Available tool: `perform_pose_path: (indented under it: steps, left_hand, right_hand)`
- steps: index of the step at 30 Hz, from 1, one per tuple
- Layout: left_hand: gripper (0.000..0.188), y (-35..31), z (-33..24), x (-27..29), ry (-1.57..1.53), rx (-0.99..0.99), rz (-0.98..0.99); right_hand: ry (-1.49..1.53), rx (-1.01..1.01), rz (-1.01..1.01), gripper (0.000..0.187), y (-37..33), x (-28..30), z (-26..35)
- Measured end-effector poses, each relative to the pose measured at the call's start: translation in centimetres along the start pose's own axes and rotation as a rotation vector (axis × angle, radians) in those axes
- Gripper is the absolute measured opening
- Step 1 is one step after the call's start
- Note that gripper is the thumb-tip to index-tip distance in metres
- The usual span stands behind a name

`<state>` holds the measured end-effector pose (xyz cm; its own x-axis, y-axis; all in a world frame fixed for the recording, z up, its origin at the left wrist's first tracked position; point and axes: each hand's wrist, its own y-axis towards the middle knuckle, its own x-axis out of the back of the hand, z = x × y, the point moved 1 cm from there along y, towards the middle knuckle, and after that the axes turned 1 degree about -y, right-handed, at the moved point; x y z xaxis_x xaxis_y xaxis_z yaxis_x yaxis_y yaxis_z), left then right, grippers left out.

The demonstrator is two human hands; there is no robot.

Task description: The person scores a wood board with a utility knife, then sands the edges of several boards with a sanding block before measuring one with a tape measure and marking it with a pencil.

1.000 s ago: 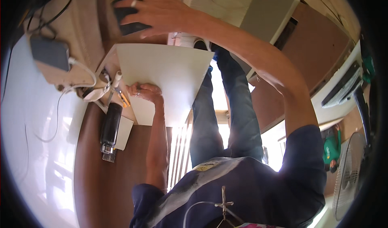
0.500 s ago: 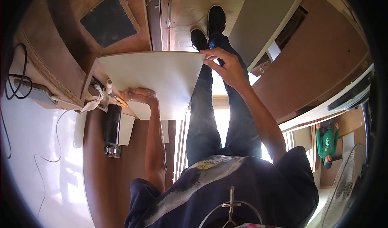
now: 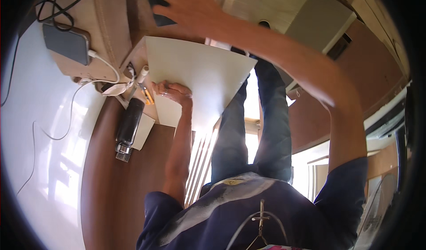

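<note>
A white flat panel (image 3: pixel 208 68) juts out in front of my legs, its corner pointing right. My left hand (image 3: pixel 174 91) presses on it, fingers bent and close together at its left edge, holding it. Beyond the panel, my right hand (image 3: pixel 188 6) is stretched out with spread fingers over a dark square piece (image 3: pixel 163 20), which it partly covers. Nothing shows in that hand. Beside my left fingertips lie an orange cutter (image 3: pixel 147 95) and a pale cylindrical stick (image 3: pixel 142 74).
A black bottle (image 3: pixel 130 122) lies left of my forearm. Farther left, a phone (image 3: pixel 66 43) with a white cable rests near a black cord (image 3: pixel 57 11). A grey board (image 3: pixel 319 19) and a brown panel (image 3: pixel 310 112) stand on the right.
My right hand has let go of the white panel's far right corner and swung left over the dark square. My left hand stays on the panel. The view has shifted.
</note>
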<state>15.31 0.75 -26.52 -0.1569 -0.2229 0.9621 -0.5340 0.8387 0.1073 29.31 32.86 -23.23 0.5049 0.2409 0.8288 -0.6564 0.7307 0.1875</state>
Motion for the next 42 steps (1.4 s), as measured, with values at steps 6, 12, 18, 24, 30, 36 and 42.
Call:
perform_pose_path:
  steps: [6,12,18,24,30,36,42]
  left_hand:
    - [0.023,-0.4,0.7,-0.2,-0.045,0.081,0.009]
    - [0.029,-0.5,0.9,-0.5,0.011,0.150,-0.063]
    - [0.034,1.6,-4.1,-0.9,-0.051,0.434,-0.085]
    - [0.037,1.8,-4.3,-1.6,-0.078,0.402,-0.117]
    - [0.037,1.9,-4.4,-1.2,-0.041,0.421,-0.097]
    - [0.035,1.7,-4.0,-1.4,-0.085,0.400,-0.121]
    - [0.037,1.4,-3.4,-2.1,-0.068,0.413,-0.088]
  right_hand:
    - [0.327,-0.232,0.285,0.045,-0.8,8.6,-0.8]
    - [1.039,-0.815,0.523,0.069,-16.7,11.3,-7.7]
    - [1.192,-0.963,0.617,0.064,-23.4,7.7,-5.2]
    - [1.438,-0.969,0.888,0.062,-20.0,0.6,-6.2]
    - [1.149,-0.887,0.803,0.064,-21.8,5.7,-6.3]
    - [1.311,-1.021,0.939,0.075,-19.1,-0.8,-5.6]
    - [1.173,-0.963,0.824,0.074,-21.0,6.0,-6.3]
